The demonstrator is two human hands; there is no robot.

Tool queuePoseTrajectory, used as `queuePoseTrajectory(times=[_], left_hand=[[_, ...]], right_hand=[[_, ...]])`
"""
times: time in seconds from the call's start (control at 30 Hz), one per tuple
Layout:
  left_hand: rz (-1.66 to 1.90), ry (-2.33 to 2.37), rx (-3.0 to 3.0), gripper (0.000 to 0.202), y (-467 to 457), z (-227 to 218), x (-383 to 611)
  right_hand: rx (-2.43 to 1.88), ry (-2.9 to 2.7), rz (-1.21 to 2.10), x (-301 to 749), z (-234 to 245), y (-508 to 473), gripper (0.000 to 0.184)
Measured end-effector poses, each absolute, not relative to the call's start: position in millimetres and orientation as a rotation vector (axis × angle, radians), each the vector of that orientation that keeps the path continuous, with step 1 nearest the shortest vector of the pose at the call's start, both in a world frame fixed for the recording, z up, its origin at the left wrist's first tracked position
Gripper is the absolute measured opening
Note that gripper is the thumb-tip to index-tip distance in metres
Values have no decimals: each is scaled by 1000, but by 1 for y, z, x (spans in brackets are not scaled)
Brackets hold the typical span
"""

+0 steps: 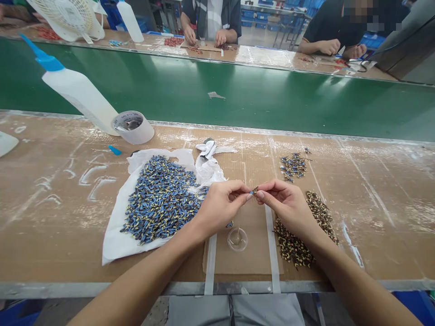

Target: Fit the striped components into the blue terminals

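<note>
Tiny blue-tipped piece pinched between both hands, mostly hidden.

Beyond the brown surface, a green strip at twelve o'clock catches pale light. Blue bins stand toward one o'clock, a grey panel at two.

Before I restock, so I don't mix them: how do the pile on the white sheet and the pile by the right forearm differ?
The left pile mixes blue, yellow and dark; the right pile looks dark and pale yellow. The left pile covers more area than the right pile. The left pile lies on the white sheet, the right pile on the brown work surface. Both are heaps of small pieces.
</note>
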State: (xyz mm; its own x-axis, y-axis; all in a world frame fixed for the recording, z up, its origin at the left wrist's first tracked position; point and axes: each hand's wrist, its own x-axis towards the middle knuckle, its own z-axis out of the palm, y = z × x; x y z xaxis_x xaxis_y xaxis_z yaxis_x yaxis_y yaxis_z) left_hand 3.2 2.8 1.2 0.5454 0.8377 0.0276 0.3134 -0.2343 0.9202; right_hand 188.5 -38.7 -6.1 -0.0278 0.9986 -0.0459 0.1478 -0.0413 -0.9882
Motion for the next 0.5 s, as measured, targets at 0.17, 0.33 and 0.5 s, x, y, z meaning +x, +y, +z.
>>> queuePoseTrajectory(times=[0.17,0.33,0.5], left_hand=[[719,957,1953,11,5,2,2],[812,953,2183,14,5,-2,1],[860,917,2326,16,2,-3,0]], right_hand=[[-1318,-1340,1175,188,-4,-40,12],[-1298,-1380,1171,186,-2,-41,13],[-1268,-1375,1179,183,-5,-42,13]])
